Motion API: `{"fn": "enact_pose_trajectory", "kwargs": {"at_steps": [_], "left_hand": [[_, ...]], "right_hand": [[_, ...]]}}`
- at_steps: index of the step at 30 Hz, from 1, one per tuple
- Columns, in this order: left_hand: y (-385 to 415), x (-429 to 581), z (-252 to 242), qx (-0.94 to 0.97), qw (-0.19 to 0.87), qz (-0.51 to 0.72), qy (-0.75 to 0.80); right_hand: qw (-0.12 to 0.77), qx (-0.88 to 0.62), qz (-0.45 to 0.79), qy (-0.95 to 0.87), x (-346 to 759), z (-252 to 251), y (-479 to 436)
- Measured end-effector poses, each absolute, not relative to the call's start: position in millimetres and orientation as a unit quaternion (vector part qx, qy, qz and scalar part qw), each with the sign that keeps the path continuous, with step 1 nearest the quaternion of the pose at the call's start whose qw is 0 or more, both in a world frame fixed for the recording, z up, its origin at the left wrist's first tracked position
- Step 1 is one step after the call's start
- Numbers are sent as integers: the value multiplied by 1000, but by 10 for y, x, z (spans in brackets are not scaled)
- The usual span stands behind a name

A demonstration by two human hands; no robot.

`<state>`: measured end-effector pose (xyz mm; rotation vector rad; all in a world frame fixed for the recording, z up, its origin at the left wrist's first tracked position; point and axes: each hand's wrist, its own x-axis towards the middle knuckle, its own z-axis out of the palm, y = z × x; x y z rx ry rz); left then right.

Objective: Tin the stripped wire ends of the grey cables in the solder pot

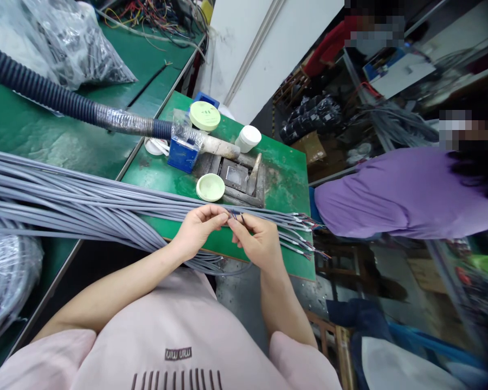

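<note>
Left hand (197, 227): in the middle of the frame, fingers pinched narrow on the thin wires (232, 216) at the end of one grey cable.
Right hand (257, 238): just beside the left hand, fingers pinched narrow on the same wire tips. The two hands almost touch.
Cables (65, 203): a big bunch of long grey cables. It comes in from the left of the frame and lies across the green worktop (284, 179). There are too many to count.
Cable ends (301, 233): they stick out past the hands to the right, near the worktop edge, with small coloured wires showing.
What could go wrong: the thin wires could snap or bend if the fingers pull too hard. The tips could slip out of the pinch, since they are so small. The held cable could get mixed up with the others, since they all look the same. The loose ends lie near the edge, so a bump could push them off.
Lids (210, 187): two round pale green ones, one near the hands and one further up.
White jar (248, 138): one, upper middle.
Blue box (183, 153): one, by the black hose (36, 86).
Hose: one, from the upper left.
Other person (406, 192): one, in purple, at the right.
</note>
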<state>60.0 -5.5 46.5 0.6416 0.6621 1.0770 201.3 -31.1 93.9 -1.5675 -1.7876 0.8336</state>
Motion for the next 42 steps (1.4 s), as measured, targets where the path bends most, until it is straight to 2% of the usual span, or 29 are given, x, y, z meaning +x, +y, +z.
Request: {"fn": "enact_pose_trajectory", "kwargs": {"at_steps": [10, 17, 24, 33, 39, 42], "left_hand": [[-90, 591, 490, 293, 748, 501, 322], [-87, 592, 489, 307, 738, 504, 328], [-87, 615, 511, 312, 743, 500, 318], [-77, 654, 433, 304, 737, 494, 346], [-64, 776, 361, 310, 745, 475, 352], [-69, 760, 300, 350, 738, 450, 362]], "right_hand": [[367, -607, 249, -660, 1945, 919, -312], [346, -619, 271, -651, 1931, 918, -330], [363, -621, 214, -661, 1941, 878, -352], [348, -599, 279, -665, 2043, 896, -245], [368, -625, 277, -630, 2131, 811, 26], [326, -647, 244, -644, 2308, 753, 331]]}}
